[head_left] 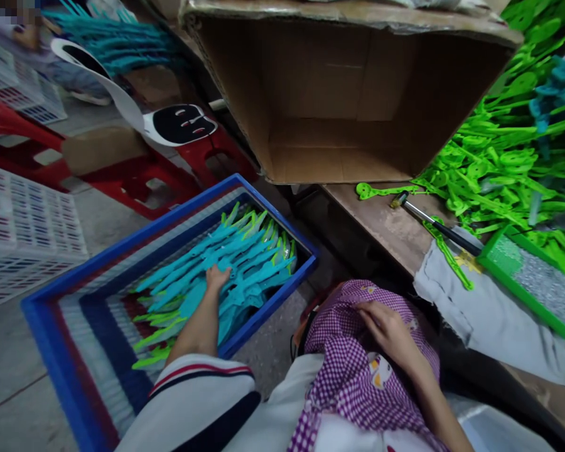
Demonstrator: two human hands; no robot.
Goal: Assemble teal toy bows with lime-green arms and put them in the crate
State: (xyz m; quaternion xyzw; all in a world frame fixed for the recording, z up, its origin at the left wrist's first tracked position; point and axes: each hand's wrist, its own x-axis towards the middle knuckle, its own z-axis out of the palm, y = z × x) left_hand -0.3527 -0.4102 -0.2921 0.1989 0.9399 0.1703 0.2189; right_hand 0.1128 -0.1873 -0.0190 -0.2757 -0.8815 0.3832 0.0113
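Note:
My left hand (218, 274) reaches down into a blue-rimmed crate (282, 266), its fingers curled onto the long teal plastic pieces (245, 251). The fingertips are partly hidden, and how many pieces they grip I cannot make out. Bright green pieces (162, 339) of similar length lie under and around the teal ones. My right hand (381, 323) rests palm down on the purple checked cloth (348, 351) over my lap. Its fingers are stretched out, and it holds nothing.
A cardboard box (339, 100) lies with its opening toward me. On the worktable (371, 220) are piled green pieces (489, 163), a black-handled tool (442, 232) and a green tray (532, 282) of small bits. Red stools (136, 176) and a white basket (32, 220) stand left.

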